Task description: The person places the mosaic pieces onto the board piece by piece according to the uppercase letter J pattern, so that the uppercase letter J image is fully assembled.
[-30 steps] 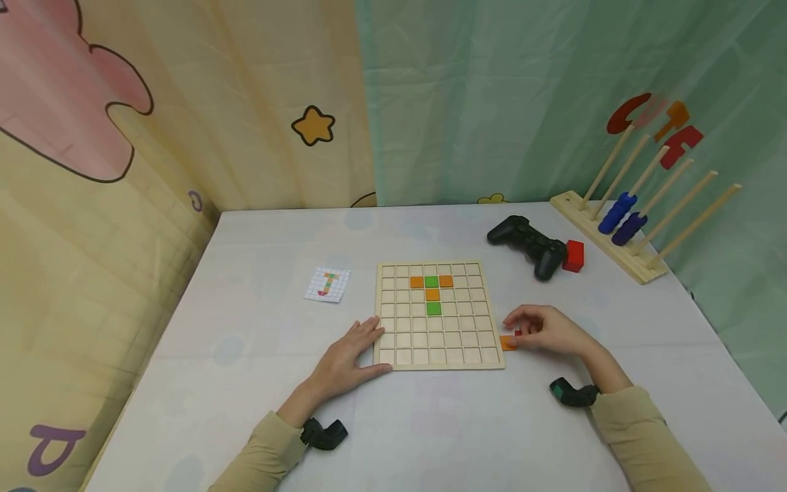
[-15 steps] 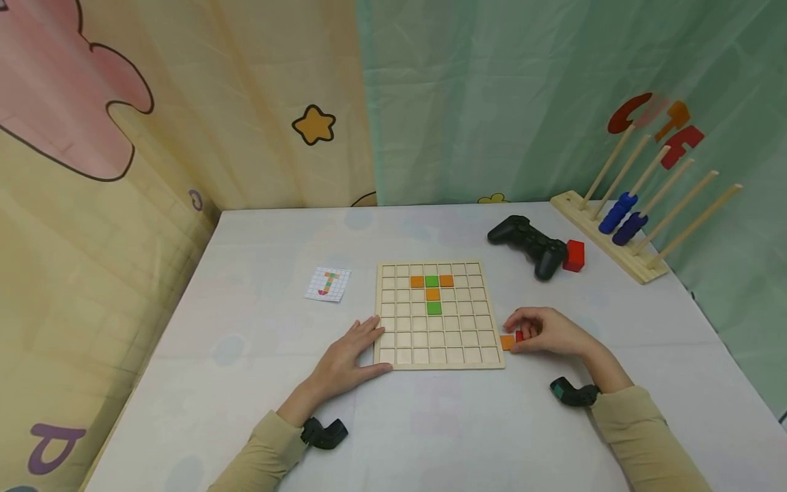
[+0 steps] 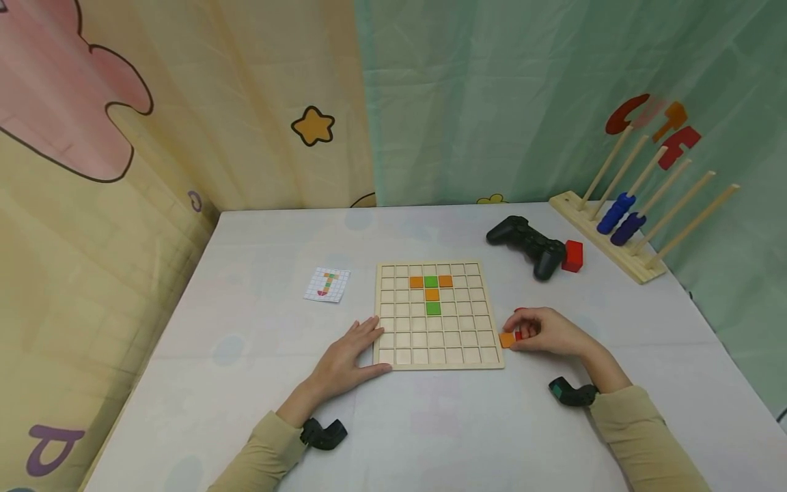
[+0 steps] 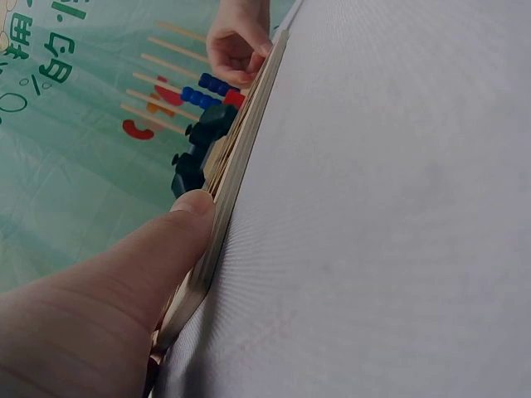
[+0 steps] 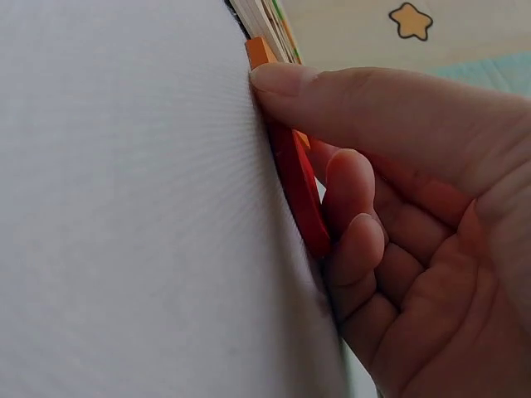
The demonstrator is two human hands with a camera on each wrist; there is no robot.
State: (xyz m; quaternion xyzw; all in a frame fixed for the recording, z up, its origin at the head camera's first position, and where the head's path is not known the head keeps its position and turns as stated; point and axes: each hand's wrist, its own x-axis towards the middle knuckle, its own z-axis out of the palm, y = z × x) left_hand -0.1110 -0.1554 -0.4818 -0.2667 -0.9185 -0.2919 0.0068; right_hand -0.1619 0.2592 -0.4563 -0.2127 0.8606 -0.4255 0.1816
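Observation:
My left hand (image 3: pixel 347 362) rests at the lower left corner of a wooden grid board (image 3: pixel 406 342), its thumb along the near edge. On the board, orange and green square tiles (image 3: pixel 433 294) form a T shape. Right of the board, my right hand (image 3: pixel 550 331) has its thumb and bent fingers at an orange square tile (image 3: pixel 507 340), seemingly pinching it; the index fingertip's contact is hidden. A red tile (image 5: pixel 303 195) lies on the table under the curled fingers in the right wrist view. Another bit of red (image 3: pixel 519 309) shows just behind the right index finger.
A small pattern card (image 3: pixel 328 284) with a coloured T-like figure lies left of the board. Behind the right hand are a black game controller (image 3: pixel 527 244) and a red block (image 3: pixel 573 256). A peg stand (image 3: pixel 615 239) with blue beads stands at the back right.
The orange tile beside the board has shifted and turned slightly under the right hand. A bit of red has come into view behind that hand's index finger. The left hand stays still.

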